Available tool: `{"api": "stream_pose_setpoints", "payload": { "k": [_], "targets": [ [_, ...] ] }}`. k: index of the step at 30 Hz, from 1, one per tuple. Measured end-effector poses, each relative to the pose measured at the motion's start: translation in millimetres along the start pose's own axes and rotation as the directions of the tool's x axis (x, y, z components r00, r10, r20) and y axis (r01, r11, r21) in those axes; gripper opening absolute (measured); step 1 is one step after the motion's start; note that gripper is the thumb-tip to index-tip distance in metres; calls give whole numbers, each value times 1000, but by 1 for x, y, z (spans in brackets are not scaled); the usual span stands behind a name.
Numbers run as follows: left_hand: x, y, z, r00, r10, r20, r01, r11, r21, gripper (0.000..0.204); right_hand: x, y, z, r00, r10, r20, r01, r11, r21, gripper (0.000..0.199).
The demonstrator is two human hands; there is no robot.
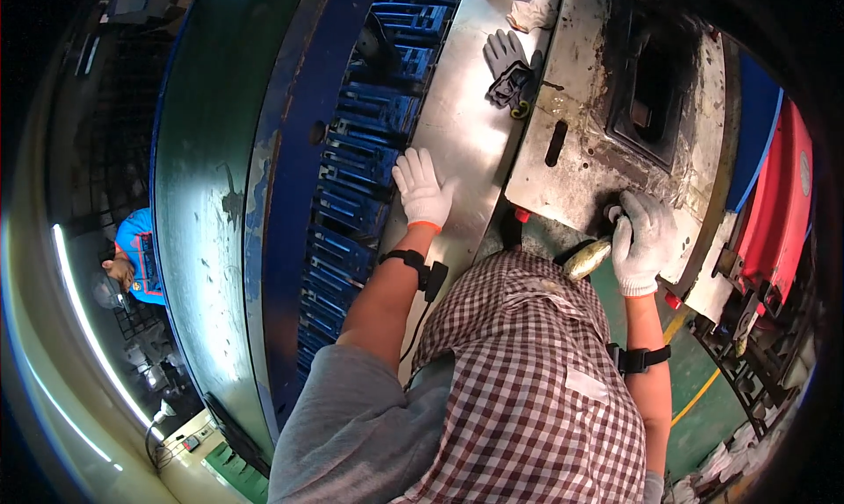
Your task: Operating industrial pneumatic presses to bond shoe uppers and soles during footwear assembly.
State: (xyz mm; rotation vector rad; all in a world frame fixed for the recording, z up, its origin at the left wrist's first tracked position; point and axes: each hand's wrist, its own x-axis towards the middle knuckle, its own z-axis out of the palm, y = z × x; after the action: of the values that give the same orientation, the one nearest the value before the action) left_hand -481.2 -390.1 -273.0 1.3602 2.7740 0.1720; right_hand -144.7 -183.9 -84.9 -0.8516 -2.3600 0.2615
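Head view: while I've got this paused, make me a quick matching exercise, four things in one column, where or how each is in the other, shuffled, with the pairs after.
1. Left hand
2. Right hand
3. Dark grey glove
4. Apron

A. Unworn, on the shiny bench
B. Brown-and-white check, over the person's front
C. Gloved, fingers extended, near the blue racks
D. Gloved, fingers bent, at the stained plate

Pairs: 1-C, 2-D, 3-A, 4-B

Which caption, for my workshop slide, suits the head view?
Gloved left hand spread over a metal ledge, gloved right hand near a stained plate, grey glove lying beyond.
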Motion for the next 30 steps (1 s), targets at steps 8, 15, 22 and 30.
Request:
{"api": "stream_pose_setpoints", "payload": {
  "k": [8,15,22,30],
  "targets": [
    [-18,-6,-32,1000,1,12,-1,1000,21,88,1,1,0,1000,11,6,-11,1000,13,28],
    [-51,-20,-16,998,12,68,-6,996,-93,90,1,1,1,1000,-19,7,19,1000,-21,29],
    [-51,-31,-3,998,43,54,-39,996,-80,94,0,0,0,1000,-12,21,13,1000,-26,28],
    [-41,-20,-15,986,6,167,1,999,-42,101,0,0,1,1000,-26,0,26,999,-28,28]
  ]
}}
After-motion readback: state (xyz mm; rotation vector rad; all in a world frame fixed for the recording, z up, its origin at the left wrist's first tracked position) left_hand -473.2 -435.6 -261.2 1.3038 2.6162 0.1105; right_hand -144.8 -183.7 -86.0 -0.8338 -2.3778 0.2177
